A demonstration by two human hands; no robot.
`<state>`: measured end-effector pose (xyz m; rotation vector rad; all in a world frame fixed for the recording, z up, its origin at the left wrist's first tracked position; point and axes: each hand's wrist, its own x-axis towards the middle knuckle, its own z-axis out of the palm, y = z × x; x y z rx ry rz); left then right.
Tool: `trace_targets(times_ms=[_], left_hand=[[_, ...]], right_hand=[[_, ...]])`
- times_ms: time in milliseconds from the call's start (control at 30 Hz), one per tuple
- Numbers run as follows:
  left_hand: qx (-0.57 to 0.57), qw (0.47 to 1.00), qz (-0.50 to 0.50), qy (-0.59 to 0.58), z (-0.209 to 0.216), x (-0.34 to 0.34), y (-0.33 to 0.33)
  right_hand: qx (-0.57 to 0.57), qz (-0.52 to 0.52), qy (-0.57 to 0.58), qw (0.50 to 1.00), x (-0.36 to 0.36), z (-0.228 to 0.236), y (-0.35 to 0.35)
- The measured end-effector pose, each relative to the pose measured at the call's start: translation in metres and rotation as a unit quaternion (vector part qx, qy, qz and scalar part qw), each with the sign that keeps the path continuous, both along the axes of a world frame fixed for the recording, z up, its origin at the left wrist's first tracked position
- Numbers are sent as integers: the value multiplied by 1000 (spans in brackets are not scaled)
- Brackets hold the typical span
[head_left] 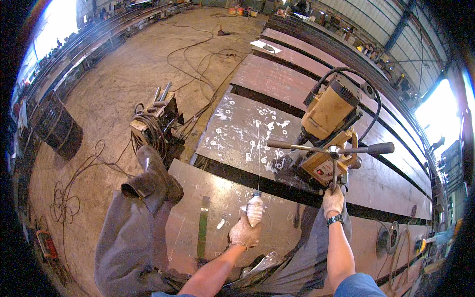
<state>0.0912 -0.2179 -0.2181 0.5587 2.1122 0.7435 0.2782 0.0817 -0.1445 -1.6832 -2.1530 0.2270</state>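
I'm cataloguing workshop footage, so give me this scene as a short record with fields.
Left grip: closed around a ribbed bottle, dark cap pointing away
Right grip: on a spoke of the tan drilling machine
Surface: metal plates, dark gaps between
Marks: white circles left of the machine
Floor: dark drum

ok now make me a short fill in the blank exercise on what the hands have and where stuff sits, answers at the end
1. The left hand holds a bottle, its cap pointing ____ the picture's lower edge.
2. The right hand grips a lever of the drill, which stands to the bottle's ____.
3. The dark barrel is on the picture's ____ side.

Missing words: away from; right; left.
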Motion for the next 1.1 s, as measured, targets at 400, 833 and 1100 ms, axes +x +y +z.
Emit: trace_targets(times_ms=[400, 833, 1100], left_hand=[[-8, 999, 0, 36, -12, 8, 2], [-224, 903, -366, -5, 40, -26, -37], [-265, 905, -324, 80, 106, -59, -28]], right_hand=[[-12, -7, 18, 1000, -1, 2, -1], [-85, 28, 20, 996, 12, 16, 5], [-71, 117, -83, 987, 55, 81, 5]])
